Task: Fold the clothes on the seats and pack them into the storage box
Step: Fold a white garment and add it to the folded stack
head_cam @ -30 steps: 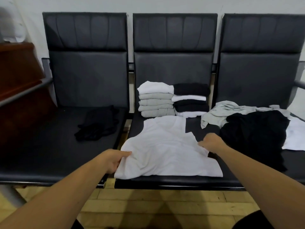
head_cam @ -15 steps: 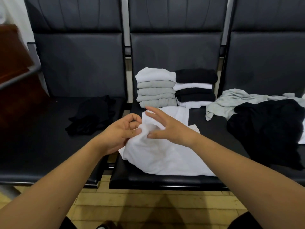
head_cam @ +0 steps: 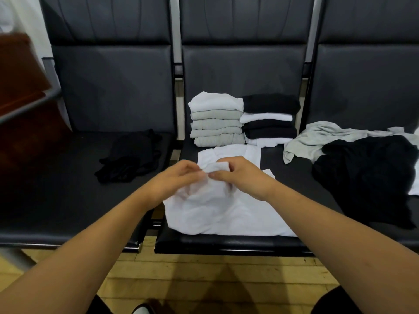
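Yellowish wood-plank floor (head_cam: 204, 282) at 6 o'clock, seams running left-right, dark shadow across it. Reddish-brown wooden furniture (head_cam: 20, 91) at 9 o'clock, blurred and cut off by the frame edge. Grey metal bar (head_cam: 27, 106) slants across its front. White wall (head_cam: 15, 14) at 11 o'clock, plus 2 pale strips at 12 o'clock.

The left hand (head_cam: 174, 177) and right hand (head_cam: 242, 175) pinch a fold of the white shirt (head_cam: 226, 214), and their grip hides its middle. Cloth under the knuckles smears into blur. At the outer edge of the right seat (head_cam: 367, 87), the black garment (head_cam: 362, 173) buries most of a white piece (head_cam: 415, 182), which the frame's right edge cuts off.
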Motion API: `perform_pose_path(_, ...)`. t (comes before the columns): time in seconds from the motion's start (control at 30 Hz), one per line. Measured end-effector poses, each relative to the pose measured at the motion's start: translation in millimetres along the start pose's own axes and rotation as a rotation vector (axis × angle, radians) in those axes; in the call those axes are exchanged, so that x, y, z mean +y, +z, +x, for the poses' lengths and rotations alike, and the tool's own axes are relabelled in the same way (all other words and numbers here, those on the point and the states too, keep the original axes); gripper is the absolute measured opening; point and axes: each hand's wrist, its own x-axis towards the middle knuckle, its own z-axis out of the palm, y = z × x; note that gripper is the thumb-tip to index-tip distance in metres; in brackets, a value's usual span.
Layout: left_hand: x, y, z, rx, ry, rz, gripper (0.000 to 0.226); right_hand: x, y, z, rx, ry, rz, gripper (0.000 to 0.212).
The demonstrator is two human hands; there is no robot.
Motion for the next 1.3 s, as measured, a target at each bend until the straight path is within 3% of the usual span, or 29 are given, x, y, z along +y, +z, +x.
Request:
perform_pose_path(0.07,10.6,12.9,-0.8,-0.092,0.025,0.076,0.047,-6.9,6.3,1.7,0.011,-0.012,-0.022,0.031)
perform_pose_path(0.13,18.5,18.8,-0.7,-0.035,0.057,0.161,0.035,-8.8,5.0,0.8,0.001,0.017,0.01,0.041)
perform_pose_path(0.23,19.7,11.7,-2.2,0.089,0.083,-0.053,0.022,-3.4,-7.0,-8.9,-0.22,0.174,0.036,0.026)
perform_pose_path(0.33,13.1,4.1,-1.5,0.158,0.076,-0.261,0.02,7.9,-14.8,-17.1,-0.419,0.289,-0.235,0.024)
perform_pose_path(0.47,4.2,-1.5,4.9,0.33,0.027,-0.519,0.018,26.0,-42.1,-17.7,-0.41,0.378,-0.553,0.033)
perform_pose_path(0.6,-4.1,-13.1,6.2,0.48,0.01,-0.576,0.015,34.3,-88.7,-28.9,-0.385,0.447,-0.65,0.016)
perform_pose_path(0.73,-7.3,-28.0,16.4,0.574,-0.051,-0.556,0.012,31.9,-124.5,-27.9,-0.234,0.475,-0.715,0.02)
perform_pose_path(0.87,-8.3,-52.5,42.0,0.557,-0.069,-0.456,0.04,25.1,-153.7,-6.1,0.059,0.382,-0.738,0.028)
perform_pose_path(1.07,-7.7,-70.5,127.5,0.568,-0.128,-0.505,0.048,42.6,-178.0,80.5,0.53,0.237,-0.504,0.027)
perform_pose_path(1.13,-19.5,-69.4,156.5,0.55,-0.2,-0.376,0.064,62.2,-171.9,99.7,0.631,0.319,-0.498,0.055)
perform_pose_path(1.2,-36.3,-60.6,167.7,0.513,-0.289,0.014,0.083,85.6,-157.5,105.1,0.611,0.461,-0.653,0.073)
perform_pose_path(1.23,-43.4,-53.1,161.9,0.488,-0.272,0.193,0.081,96.7,-146.9,100.2,0.578,0.47,-0.731,0.073)
perform_pose_path(1.3,-60.4,-39.9,146.2,0.388,-0.042,0.434,0.067,113.1,-124.3,81.9,0.483,0.342,-0.813,0.064)
